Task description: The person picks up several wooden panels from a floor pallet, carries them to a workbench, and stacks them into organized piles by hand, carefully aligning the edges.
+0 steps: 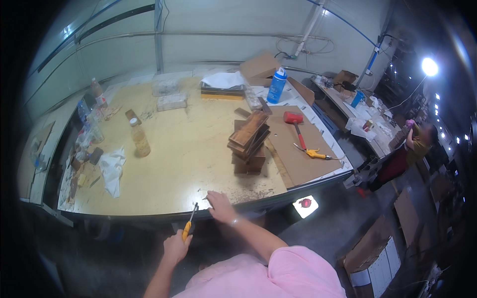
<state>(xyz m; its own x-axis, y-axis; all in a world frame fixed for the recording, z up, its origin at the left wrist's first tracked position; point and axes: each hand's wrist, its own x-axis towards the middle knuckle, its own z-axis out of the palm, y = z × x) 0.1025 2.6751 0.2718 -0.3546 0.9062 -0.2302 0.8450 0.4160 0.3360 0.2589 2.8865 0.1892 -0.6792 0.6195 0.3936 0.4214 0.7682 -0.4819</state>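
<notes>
My left hand is closed round the yellow handles of a pair of pliers, held in front of the table's near edge. Their dark jaws point up toward the tabletop. Just right of the jaws, my right hand is at the edge with its fingers pinched together. A small dark bit seems to show at its fingertips, too small to name. Beyond that hand stands an uneven stack of brown wooden boards, its pieces turned at different angles.
Right of the stack, a red mallet and a yellow air blow gun lie on cardboard. A blue bottle stands behind. Leftward are a bottle of yellowish liquid and a white cloth. Another person is at the far right.
</notes>
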